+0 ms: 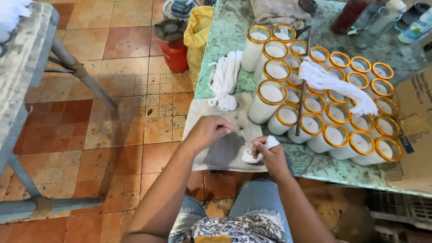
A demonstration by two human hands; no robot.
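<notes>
a worn, mottled green stone table (225, 40) took up the right half of the view, above a floor of square terracotta tiles (121, 81), glossy and blotched. a flat brown cardboard sheet (416, 130) lay over the table's right edge. packed on the table stood a cluster of tall glass candle jars with gold rims (335, 112), cylinders filled with smooth white wax; about thirty showed, though the far ones overlapped too much for an exact count. a thin dark metal rod (302, 96) lay across their tops, and one loose bundle of white cotton wicks (335, 85) was draped over them, fanning to the right. a second bundle of white wicks (224, 81), knotted at its lower end, lay on the bare table left of the jars. under the hands a grey, stained rectangular cloth (225, 144) hung over the table's near edge. a red plastic bucket (174, 54) and a yellow crumpled sack (198, 31) stood on the floor.

the left hand (208, 130) was clenched, pinching the end of one thin white wick strand (243, 136). the right hand (269, 155) gripped a small white wad of wick cord (253, 155), just above the cloth's near edge, the strand stretched between both hands.
</notes>
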